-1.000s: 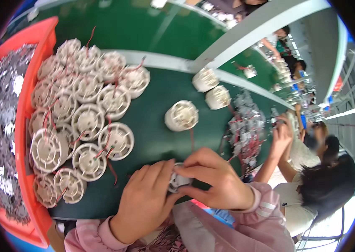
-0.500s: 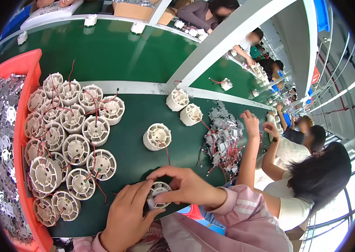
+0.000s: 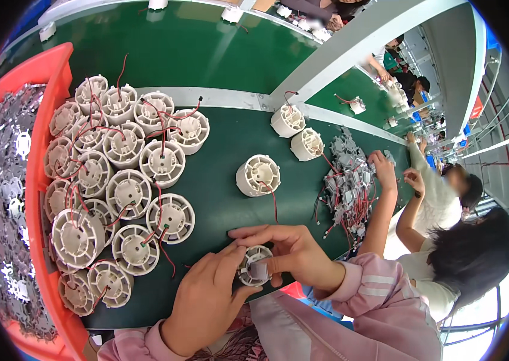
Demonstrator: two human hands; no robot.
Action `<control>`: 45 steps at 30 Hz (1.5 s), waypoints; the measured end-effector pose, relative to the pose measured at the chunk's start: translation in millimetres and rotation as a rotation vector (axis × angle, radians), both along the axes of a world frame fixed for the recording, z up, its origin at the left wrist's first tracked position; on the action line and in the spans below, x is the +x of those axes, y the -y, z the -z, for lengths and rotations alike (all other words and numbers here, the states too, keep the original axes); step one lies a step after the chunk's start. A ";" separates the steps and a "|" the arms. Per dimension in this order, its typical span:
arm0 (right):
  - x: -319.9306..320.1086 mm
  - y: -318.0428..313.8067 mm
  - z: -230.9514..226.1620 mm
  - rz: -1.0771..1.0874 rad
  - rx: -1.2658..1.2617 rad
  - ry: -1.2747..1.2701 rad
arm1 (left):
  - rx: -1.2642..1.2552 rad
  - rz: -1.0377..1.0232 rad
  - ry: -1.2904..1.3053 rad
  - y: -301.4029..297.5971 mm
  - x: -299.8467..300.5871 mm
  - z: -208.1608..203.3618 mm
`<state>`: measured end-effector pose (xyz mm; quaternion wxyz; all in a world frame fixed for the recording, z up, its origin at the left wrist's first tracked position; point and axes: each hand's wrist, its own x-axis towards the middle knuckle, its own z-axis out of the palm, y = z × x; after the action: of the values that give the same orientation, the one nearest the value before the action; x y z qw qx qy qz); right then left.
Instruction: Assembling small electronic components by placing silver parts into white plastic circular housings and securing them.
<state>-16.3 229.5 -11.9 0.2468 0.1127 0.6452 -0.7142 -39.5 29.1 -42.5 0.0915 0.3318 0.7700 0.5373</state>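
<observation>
Near the front edge of the bench, a round white plastic housing (image 3: 247,256) is gripped by my left hand (image 3: 206,301), whose fingers and thumb curl around its left side. At the housing's open face sits a small grey square piece (image 3: 259,271). My right hand (image 3: 302,259) closes on this piece, its thumb against it and its fingers arched over the housing's far rim. Fingers hide part of the housing. Just beyond my hands a single white housing (image 3: 258,175) with a red wire stands on the green bench.
Many white wired housings (image 3: 128,194) crowd the left side, beside a red bin (image 3: 39,198) of shiny metal plates. Two more housings (image 3: 289,120) stand near the metal rail. At right lies a heap of grey wired parts (image 3: 349,186), with a co-worker's hands (image 3: 384,171) over it.
The view has shifted, so the bench items sit further right and higher. My right thumb has moved from across the housing's face to its right side, exposing the grey piece.
</observation>
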 end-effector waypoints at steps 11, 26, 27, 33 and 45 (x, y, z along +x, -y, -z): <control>15.4 16.6 -15.1 -0.243 0.530 -0.570 | 0.157 -0.157 -0.020 14.9 0.7 -9.1; 16.0 9.9 -48.1 -0.376 0.395 -0.633 | 0.211 0.112 -0.168 37.2 -10.1 -9.9; 15.4 9.6 -48.1 -0.379 0.413 -0.631 | 0.186 -0.002 -0.288 35.8 -12.6 -12.9; 25.0 22.2 -40.1 -0.313 0.312 -0.623 | 0.179 0.084 0.534 26.4 12.4 -39.0; 17.9 27.3 -42.7 -0.134 -0.562 0.286 | 0.429 0.248 1.278 30.8 8.6 -39.1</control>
<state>1.6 202.2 30.9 0.4029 0.0964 0.3876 -0.8235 -30.8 -1.6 -3.5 0.5210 0.0459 0.3977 0.7538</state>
